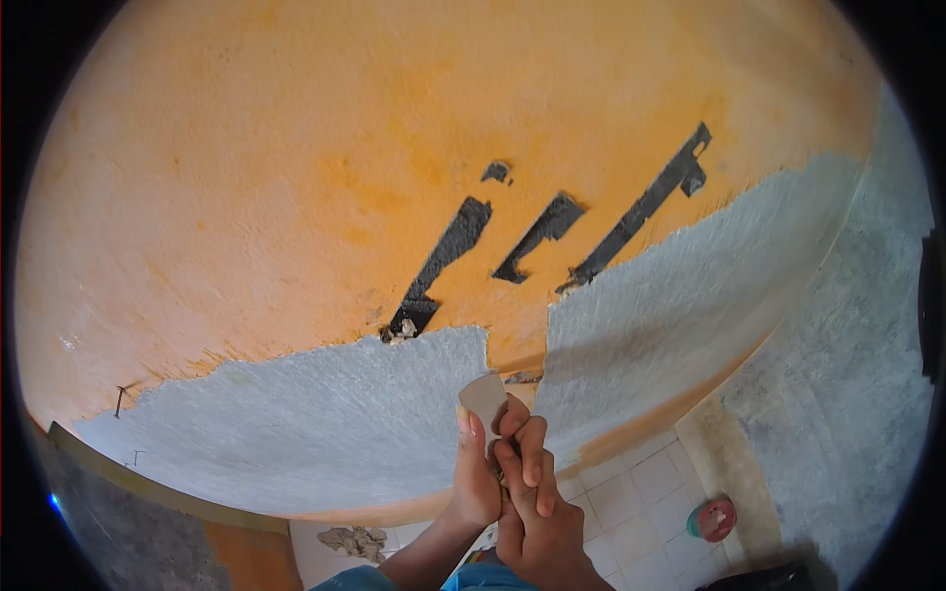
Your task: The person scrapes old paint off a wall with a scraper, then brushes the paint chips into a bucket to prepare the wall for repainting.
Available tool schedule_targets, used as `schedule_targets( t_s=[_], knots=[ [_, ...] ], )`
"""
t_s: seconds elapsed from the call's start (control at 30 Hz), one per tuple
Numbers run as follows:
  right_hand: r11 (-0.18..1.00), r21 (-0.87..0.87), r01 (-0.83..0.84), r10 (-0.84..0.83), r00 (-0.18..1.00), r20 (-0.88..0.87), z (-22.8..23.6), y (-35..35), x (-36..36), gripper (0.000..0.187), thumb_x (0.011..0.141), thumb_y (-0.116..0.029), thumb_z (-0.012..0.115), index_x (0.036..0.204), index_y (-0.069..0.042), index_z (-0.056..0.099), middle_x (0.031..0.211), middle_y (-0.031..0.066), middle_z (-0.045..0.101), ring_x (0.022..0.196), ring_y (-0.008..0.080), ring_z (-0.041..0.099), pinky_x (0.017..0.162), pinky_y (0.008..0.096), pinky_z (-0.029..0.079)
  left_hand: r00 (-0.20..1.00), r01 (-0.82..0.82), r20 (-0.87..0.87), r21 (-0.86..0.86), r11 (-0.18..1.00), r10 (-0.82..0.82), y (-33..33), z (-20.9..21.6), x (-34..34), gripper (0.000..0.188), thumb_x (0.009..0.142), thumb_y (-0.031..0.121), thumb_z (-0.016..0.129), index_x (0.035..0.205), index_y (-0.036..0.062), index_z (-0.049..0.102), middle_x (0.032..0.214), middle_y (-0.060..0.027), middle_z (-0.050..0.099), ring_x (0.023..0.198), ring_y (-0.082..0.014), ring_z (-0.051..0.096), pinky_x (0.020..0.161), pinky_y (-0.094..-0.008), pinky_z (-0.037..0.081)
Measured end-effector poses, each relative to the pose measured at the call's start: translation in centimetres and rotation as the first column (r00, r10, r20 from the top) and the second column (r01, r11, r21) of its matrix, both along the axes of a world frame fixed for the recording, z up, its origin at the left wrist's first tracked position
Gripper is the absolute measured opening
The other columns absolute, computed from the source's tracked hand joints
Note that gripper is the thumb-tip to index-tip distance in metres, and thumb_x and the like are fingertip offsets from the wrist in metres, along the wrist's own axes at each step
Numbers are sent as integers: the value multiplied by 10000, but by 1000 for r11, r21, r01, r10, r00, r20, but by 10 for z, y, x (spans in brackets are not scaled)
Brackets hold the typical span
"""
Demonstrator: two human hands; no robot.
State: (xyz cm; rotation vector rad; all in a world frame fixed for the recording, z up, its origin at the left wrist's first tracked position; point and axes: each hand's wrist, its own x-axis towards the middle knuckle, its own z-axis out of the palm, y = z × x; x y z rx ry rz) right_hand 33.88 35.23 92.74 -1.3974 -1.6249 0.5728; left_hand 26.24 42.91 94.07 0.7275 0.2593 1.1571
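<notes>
In front of the wall my two hands are closed together around a flat scraper. Its pale, rounded blade (483, 396) sticks up above the fingers; the handle is mostly hidden. My left hand (476, 483) holds it from the left, with the thumb lying up along the blade. My right hand (534, 502) wraps its bent fingers around it from the right. Behind the blade, a narrow strip of orange paint (517, 345) runs down between two patches of rough grey plaster (355, 404). Whether the blade touches the wall, I cannot tell.
Orange paint (246, 197) covers the upper wall, crossed by several black strips (448, 251) with ragged edges. A nail-like piece (120, 399) juts out at left. Below are white floor tiles (636, 492), a grey lump of debris (353, 542) and a red and green bucket (711, 518).
</notes>
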Motion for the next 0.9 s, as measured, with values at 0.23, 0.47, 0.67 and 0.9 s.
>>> schedule_targets(
  t_s=[0.23, 0.47, 0.67, 0.9],
  knots=[
    [999, -38, -39, 38, 999, -20, 2, 0, 2, 469, 924, -208, 443, 1392, -227, 421, 1137, 206, 583, 824, 421, 619, 679, 451, 534, 998, 53, -35, 25, 998, -52, 2, 6, -2, 573, 902, 673, 313, 859, 104, 262, 589, -94, 419, 388, -230, 481, 379, -293, 445],
    [995, -89, -49, 53, 998, 41, 9, -3, 5, 477, 931, -194, 438, 1407, -193, 404, 1194, 196, 566, 886, 402, 626, 723, 426, 539, 999, 20, 31, 40, 999, -22, 0, 9, 5, 520, 936, 620, 294, 858, 106, 297, 549, -79, 406, 342, -231, 477, 316, -308, 428],
    [997, -8, -72, 71, 996, -50, 10, 0, 5, 482, 927, -173, 440, 1407, -162, 408, 1235, 190, 556, 951, 390, 623, 765, 408, 538, 999, 45, 20, 57, 997, -47, 4, 10, 3, 523, 933, 623, 302, 852, 107, 300, 541, -81, 407, 339, -233, 475, 306, -308, 421],
    [999, -2, -47, 47, 999, 6, 7, 2, 6, 474, 942, -207, 424, 1414, -164, 401, 1237, 190, 558, 933, 374, 635, 756, 409, 541, 1000, 19, -9, -12, 1000, -19, 5, 10, 2, 536, 919, 645, 316, 849, 114, 310, 530, -74, 401, 336, -230, 470, 306, -305, 413]
  ],
)
